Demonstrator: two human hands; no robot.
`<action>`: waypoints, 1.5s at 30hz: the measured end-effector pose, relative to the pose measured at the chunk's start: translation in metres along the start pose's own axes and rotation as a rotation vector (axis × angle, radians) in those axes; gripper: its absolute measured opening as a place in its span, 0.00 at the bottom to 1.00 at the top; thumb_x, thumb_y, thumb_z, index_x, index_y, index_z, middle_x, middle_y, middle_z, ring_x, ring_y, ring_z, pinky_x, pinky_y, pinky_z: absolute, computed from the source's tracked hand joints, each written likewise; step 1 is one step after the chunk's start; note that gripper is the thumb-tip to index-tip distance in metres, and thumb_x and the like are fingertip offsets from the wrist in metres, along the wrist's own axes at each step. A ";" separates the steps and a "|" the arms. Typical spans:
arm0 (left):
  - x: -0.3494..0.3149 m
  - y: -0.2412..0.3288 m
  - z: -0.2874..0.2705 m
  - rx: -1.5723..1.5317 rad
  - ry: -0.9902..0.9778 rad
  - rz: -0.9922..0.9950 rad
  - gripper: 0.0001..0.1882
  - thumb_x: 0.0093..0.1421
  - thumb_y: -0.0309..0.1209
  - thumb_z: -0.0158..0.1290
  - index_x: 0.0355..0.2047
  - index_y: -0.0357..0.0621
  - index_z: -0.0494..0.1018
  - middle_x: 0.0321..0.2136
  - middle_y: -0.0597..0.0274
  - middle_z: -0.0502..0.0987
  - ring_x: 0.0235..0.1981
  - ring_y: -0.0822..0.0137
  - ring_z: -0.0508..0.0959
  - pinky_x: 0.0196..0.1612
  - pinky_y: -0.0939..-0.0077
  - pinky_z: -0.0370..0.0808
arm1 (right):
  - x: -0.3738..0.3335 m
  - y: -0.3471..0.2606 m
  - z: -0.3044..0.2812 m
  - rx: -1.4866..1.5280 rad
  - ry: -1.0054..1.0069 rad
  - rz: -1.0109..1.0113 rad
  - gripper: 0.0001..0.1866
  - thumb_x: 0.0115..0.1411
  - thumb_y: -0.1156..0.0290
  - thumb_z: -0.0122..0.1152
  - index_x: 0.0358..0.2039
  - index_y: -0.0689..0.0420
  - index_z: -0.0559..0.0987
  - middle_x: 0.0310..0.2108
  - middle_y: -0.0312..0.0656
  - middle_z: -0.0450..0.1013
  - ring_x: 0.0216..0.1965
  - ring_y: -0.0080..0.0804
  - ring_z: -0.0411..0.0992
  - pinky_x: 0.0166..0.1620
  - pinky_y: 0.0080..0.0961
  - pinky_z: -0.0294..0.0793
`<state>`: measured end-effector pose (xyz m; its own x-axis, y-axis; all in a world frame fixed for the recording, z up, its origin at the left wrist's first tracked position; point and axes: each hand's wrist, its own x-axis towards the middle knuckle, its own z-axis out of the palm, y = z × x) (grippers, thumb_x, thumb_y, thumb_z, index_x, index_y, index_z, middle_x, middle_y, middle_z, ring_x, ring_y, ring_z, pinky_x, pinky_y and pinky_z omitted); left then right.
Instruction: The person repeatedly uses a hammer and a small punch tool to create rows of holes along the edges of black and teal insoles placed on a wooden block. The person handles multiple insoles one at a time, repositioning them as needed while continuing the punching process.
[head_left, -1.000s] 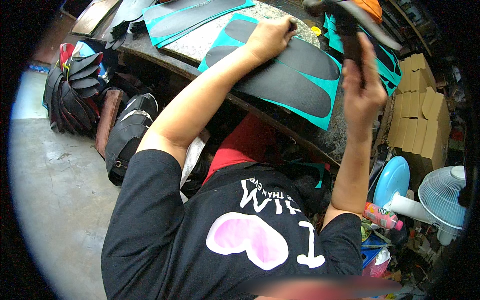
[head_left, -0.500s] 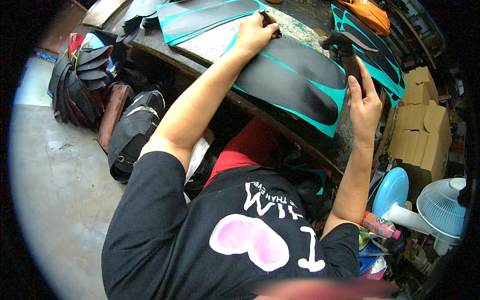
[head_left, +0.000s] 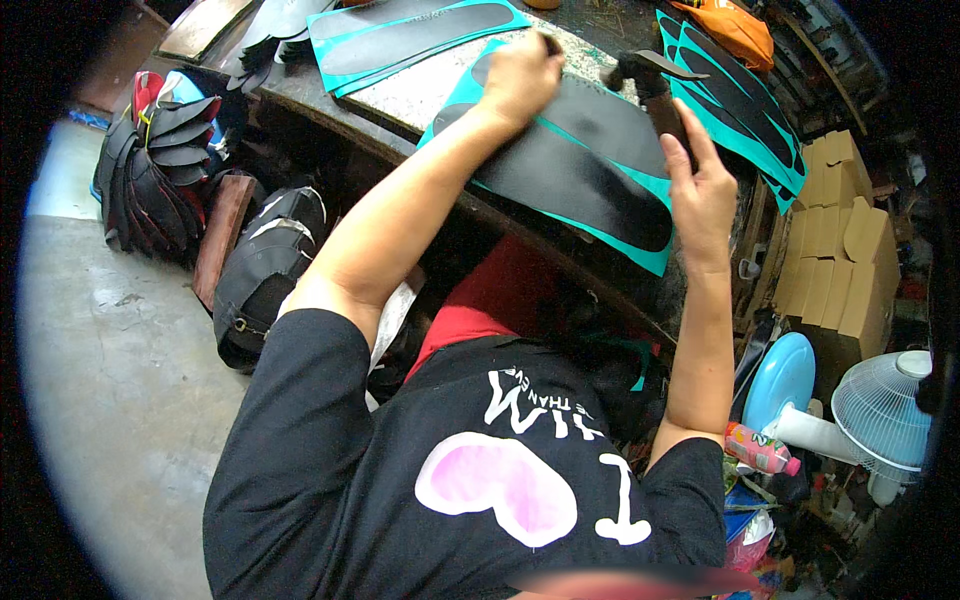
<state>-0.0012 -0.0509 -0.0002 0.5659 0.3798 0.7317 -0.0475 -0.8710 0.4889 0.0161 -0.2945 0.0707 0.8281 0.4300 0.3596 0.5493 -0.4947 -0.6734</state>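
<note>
1. Teal sheet bearing black, sole-shaped panels (head_left: 570, 175): lies flat beneath and to the right of the left grip, extending from under the left forearm towards the right hand.
2. Left hand (head_left: 523, 78): placed over the far left part of the sheet; its grip is curled closed around a short dark tool (head_left: 549, 43), of which only the upper end shows. Motion blur hides the tool's tip, so contact with the sheet cannot be told.
3. Right hand (head_left: 703, 200): beside the sheet's right end; its grip is closed on the handle of a dark hammer with a curved claw (head_left: 661, 108), the thumb and a finger lying extended along it. The hammer's head is raised to the right of the left hand, well apart from it.
4. Pale, speckled slab (head_left: 425, 85): partly covered by the sheet, exposed in a strip to the left and beyond.
5. Dark, worn tabletop (head_left: 335, 122): its near edge slants down to the right, close to the sheet's near edge; a narrow margin shows at the lower right.
6. Surrounding limits: a stack of similar teal-and-black sheets (head_left: 420, 38) at the far left, another fanned group of teal-and-black sheets (head_left: 745, 115) just beyond the hammer, and an orange fabric item (head_left: 738, 35) behind that group.
7. Right of the tabletop: brown cardboard boxes (head_left: 835, 245).
</note>
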 end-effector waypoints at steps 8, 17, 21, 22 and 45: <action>0.003 -0.013 0.007 -0.149 -0.158 -0.156 0.11 0.57 0.34 0.61 0.35 0.40 0.77 0.29 0.50 0.82 0.33 0.51 0.83 0.39 0.62 0.79 | -0.002 -0.023 -0.042 0.281 0.204 -0.308 0.21 0.66 0.66 0.60 0.60 0.47 0.75 0.38 0.39 0.81 0.31 0.20 0.75 0.35 0.21 0.75; 0.001 -0.006 0.017 -0.455 -0.095 -0.311 0.08 0.58 0.28 0.58 0.36 0.37 0.75 0.27 0.49 0.82 0.26 0.59 0.84 0.32 0.68 0.81 | -0.002 0.009 -0.007 -0.029 0.063 -0.138 0.21 0.66 0.55 0.59 0.59 0.42 0.76 0.40 0.49 0.80 0.31 0.41 0.80 0.37 0.33 0.77; 0.004 -0.015 0.018 -0.513 -0.216 -0.347 0.09 0.57 0.30 0.61 0.34 0.37 0.77 0.28 0.51 0.82 0.27 0.62 0.84 0.34 0.69 0.80 | 0.000 -0.001 -0.032 0.060 0.110 -0.167 0.21 0.65 0.61 0.61 0.59 0.45 0.76 0.39 0.46 0.81 0.27 0.22 0.74 0.35 0.24 0.75; 0.004 -0.015 0.019 -0.401 -0.204 -0.269 0.10 0.57 0.31 0.61 0.34 0.38 0.77 0.28 0.51 0.82 0.28 0.60 0.84 0.34 0.67 0.80 | -0.001 -0.006 -0.035 0.111 0.140 -0.244 0.21 0.65 0.62 0.61 0.59 0.45 0.76 0.41 0.45 0.81 0.30 0.22 0.75 0.37 0.24 0.75; 0.000 0.015 0.033 -0.039 -0.205 0.190 0.14 0.58 0.34 0.60 0.41 0.42 0.72 0.29 0.46 0.79 0.33 0.44 0.80 0.38 0.54 0.77 | -0.002 -0.003 -0.009 -0.046 0.169 -0.456 0.21 0.66 0.61 0.59 0.60 0.44 0.74 0.48 0.48 0.78 0.45 0.45 0.79 0.44 0.34 0.79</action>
<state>0.0253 -0.0736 -0.0082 0.6986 0.1365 0.7024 -0.1981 -0.9064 0.3731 0.0131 -0.3008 0.0781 0.5068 0.4841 0.7133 0.8613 -0.3188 -0.3956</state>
